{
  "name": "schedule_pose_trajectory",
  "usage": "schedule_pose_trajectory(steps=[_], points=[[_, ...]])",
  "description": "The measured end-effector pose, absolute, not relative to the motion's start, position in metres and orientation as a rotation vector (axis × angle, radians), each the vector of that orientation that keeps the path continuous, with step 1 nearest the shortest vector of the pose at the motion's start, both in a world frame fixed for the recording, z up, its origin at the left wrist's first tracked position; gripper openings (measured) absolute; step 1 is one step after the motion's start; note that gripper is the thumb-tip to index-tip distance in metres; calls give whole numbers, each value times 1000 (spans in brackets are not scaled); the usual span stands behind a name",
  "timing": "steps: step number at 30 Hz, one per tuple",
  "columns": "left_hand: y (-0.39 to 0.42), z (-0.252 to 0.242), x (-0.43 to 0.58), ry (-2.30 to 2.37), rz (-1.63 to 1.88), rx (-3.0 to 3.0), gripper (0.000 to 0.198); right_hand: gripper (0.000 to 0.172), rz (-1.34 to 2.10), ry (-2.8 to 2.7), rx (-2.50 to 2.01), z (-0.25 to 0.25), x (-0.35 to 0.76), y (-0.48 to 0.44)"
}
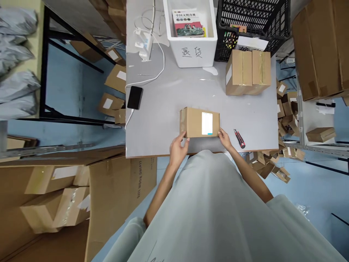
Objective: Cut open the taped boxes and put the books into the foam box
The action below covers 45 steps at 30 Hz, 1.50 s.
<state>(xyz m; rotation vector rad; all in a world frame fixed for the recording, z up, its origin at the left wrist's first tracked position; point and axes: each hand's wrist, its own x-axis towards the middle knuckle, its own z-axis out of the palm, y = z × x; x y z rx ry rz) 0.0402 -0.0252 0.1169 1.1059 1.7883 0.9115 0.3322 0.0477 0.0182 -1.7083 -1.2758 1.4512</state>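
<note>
A small cardboard box (192,122) with a white label (207,123) on its upper face rests near the front edge of the grey table (155,127). My left hand (178,148) grips its near left corner, thumb and fingers against the cardboard. At the near right corner, my right hand (224,139) holds the box between thumb and fingers. To the right of that hand lies a red and black box cutter (239,138). The underside of the box is hidden.
Two taped cardboard boxes (248,72) stand at the table's back right, before a black plastic crate (251,22). Beside it is a white bin (195,52) with books. A phone (135,97) and power strip (146,45) lie left. A large carton (117,196) stands on the floor.
</note>
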Motion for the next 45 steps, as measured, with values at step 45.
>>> schedule_pose_trajectory(steps=[45], points=[[6, 117, 57, 1617, 1068, 930, 60, 91, 1558, -1311, -1409, 91, 287, 51]])
